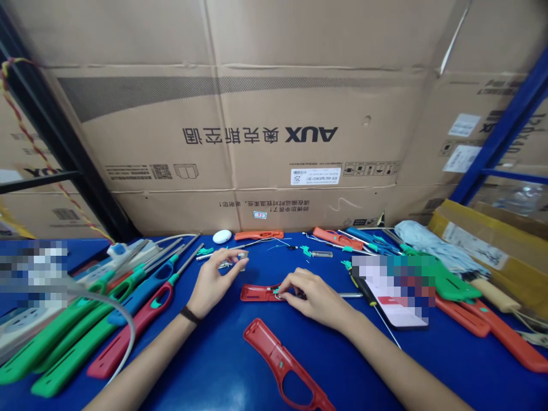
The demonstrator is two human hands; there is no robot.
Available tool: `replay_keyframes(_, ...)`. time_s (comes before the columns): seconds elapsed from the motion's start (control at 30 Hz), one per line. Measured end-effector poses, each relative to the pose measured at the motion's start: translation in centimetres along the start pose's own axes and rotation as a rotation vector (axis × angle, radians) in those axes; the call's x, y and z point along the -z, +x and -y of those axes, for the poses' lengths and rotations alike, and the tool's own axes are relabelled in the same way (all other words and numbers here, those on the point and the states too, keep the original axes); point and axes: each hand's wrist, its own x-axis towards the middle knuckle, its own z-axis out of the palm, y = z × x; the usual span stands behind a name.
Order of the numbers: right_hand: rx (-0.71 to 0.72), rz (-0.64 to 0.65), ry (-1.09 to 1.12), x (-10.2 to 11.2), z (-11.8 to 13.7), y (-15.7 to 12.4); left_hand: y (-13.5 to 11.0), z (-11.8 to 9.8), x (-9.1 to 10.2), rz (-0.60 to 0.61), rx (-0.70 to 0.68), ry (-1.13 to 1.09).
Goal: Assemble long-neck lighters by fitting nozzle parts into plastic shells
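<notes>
My left hand (214, 281) is raised over the blue table, thumb and fingers pinching a small clear, shiny part (244, 261). My right hand (314, 294) bends over a red lighter shell half (253, 293) lying flat with its inside up. Its fingertips close on a small green part (276, 291) in that shell; the fingers partly hide it. A metal tube (351, 295) sticks out to the right from beneath this hand. Nearer to me lies the other red shell half (274, 357), with a trigger loop, inside up.
Assembled long lighters (141, 325) and power strips (25, 319) lie at left. On the right are a phone (396, 305), a screwdriver (369, 291), more lighters (509, 337) and a yellow-taped box (483, 240). Loose small parts (321, 254) line the back before cardboard.
</notes>
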Motion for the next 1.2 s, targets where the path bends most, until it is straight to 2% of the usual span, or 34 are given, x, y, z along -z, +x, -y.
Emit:
replay_keyframes(0.07, -0.010, -0.021, -0.003, 0.0, 0.0, 0.1, -0.1, -0.4, -0.2, 0.019, -0.023, -0.102)
replay_keyframes(0.17, -0.044, -0.050, 0.010, 0.1, -0.1, 0.2, -0.6, -1.2, -0.4, 0.129, -0.019, -0.213)
replay_keyframes(0.33, -0.123, -0.081, 0.128, 0.0, -0.5, 0.4, -1.7, -2.3, -0.6, 0.352, -0.192, -0.064)
replay_keyframes(0.47, -0.191, -0.114, 0.224, 0.0, -0.7, 0.5, -2.1, -3.0, -0.8, 0.450, -0.297, 0.022)
replay_keyframes(0.77, -0.175, -0.153, 0.191, 0.1, -0.4, 0.6, -2.0, -3.1, -1.0, 0.458, -0.328, 0.123)
replay_keyframes(1.2, -0.140, -0.159, 0.136, 0.0, -0.3, 0.6, -2.1, -3.2, -1.2, 0.475, -0.342, 0.153)
